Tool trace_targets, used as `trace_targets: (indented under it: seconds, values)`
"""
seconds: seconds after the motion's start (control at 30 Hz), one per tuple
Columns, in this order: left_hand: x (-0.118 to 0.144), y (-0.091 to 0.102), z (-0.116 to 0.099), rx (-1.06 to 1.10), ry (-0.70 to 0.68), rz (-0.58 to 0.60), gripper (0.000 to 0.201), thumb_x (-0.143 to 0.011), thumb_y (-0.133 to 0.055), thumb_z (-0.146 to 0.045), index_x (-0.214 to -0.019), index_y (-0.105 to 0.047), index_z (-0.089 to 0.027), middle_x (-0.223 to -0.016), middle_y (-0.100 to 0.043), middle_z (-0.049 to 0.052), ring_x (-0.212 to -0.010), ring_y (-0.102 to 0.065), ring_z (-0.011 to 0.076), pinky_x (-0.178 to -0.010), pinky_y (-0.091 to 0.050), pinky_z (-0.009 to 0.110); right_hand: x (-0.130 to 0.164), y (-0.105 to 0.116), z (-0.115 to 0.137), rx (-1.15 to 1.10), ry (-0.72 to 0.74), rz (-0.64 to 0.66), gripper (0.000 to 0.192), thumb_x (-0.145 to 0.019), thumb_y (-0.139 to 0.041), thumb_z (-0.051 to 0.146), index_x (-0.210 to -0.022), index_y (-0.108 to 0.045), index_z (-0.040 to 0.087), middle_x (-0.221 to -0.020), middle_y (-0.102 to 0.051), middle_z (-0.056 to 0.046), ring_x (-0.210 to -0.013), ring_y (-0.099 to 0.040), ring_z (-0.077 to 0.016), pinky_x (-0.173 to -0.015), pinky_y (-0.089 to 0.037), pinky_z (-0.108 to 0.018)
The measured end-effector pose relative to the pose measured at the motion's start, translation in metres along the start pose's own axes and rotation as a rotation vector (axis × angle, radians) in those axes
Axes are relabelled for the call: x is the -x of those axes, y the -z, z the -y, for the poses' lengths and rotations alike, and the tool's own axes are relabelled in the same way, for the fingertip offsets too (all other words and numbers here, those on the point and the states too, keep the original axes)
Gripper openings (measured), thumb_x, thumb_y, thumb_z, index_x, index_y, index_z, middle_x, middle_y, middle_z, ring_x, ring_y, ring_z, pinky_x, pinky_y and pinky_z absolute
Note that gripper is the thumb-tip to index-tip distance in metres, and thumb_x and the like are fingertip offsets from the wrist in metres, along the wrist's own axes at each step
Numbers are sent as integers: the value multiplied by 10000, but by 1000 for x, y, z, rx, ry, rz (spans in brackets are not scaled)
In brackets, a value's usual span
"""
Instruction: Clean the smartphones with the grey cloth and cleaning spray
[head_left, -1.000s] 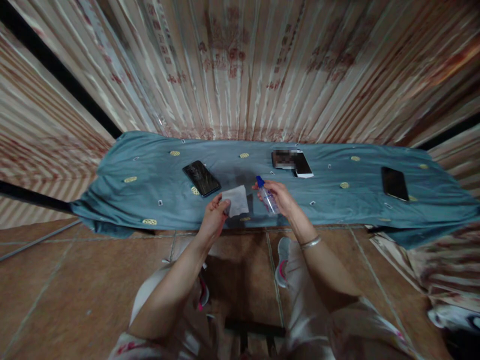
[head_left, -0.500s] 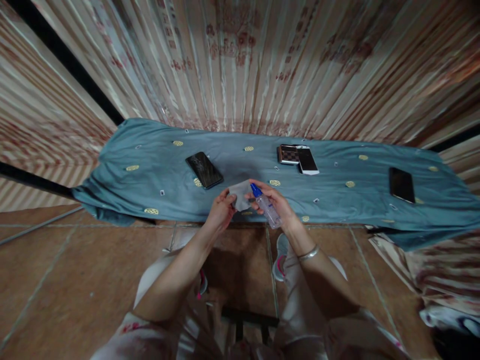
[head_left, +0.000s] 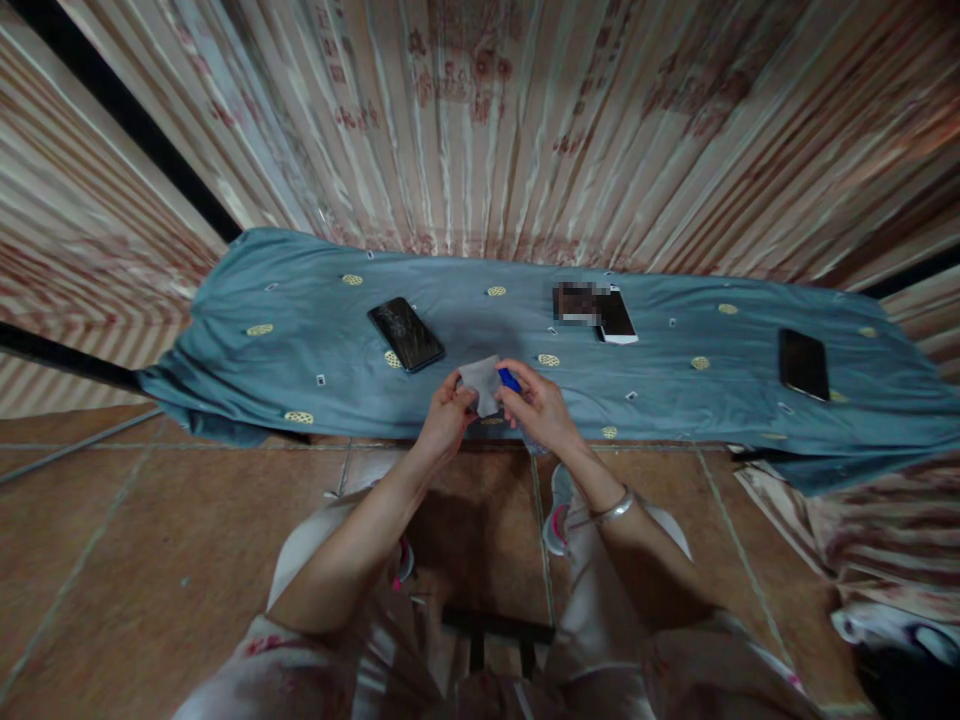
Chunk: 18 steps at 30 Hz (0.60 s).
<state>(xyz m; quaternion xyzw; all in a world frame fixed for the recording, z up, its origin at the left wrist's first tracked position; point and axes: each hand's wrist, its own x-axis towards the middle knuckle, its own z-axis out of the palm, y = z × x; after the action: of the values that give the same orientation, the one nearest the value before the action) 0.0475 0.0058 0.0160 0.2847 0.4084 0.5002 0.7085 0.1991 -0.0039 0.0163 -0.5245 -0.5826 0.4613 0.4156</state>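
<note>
My left hand pinches a small light-grey cloth by its left side, above the front edge of the covered table. Close on the right, my right hand is wrapped round a spray bottle with a blue top. Most of the bottle's clear body is hidden behind my fingers and palm. The blue top points toward the cloth, and my right fingers are at the cloth's right edge; whether they touch it I cannot tell. A black phone with streaks on its screen lies beyond my left hand.
A blue-green patterned cloth covers the long table. On it are a white-edged phone beside a blurred-out item, and another dark phone at the right. A pleated curtain hangs behind. A dark stool edge shows below.
My right hand has turned over the bottle, so its clear body is now mostly hidden and the fingers sit nearer the cloth. My left hand keeps its pinch on the cloth.
</note>
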Motion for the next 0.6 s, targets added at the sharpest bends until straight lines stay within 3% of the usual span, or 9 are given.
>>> trace_targets:
  seconds: [0.6]
  values:
    - [0,0,1,21,19,-19,383,-604,-699,-198,-973,-596,-195,-732,-643,-31,-653,-581,126,-637,-463,247,-1,4,0,150,28,-16,371,-870,-549,319,-1235,-597,274,-714,-651,37,-494,-579,-120,-512,-503,-254]
